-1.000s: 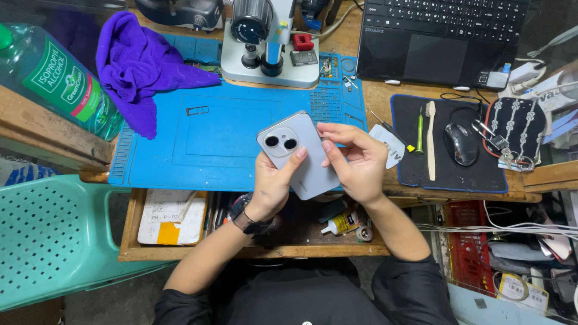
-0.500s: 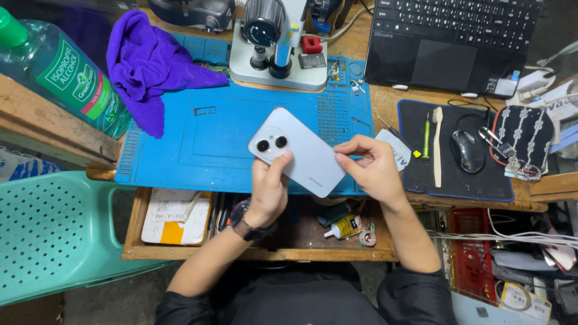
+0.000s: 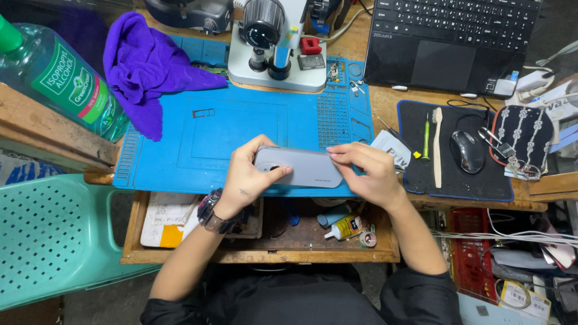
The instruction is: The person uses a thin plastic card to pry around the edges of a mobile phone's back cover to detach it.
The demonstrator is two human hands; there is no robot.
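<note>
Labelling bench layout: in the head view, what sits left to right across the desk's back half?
Clear alcohol bottle → purple cloth → microscope → black laptop → green-handled tool → toothbrush → computer mouse

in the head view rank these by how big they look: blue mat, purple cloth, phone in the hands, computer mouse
1. blue mat, by far the widest.
2. purple cloth.
3. phone, held by the left hand and right hand; it is raised nearer the camera, so it may look larger than it is.
4. computer mouse, smallest.
</note>
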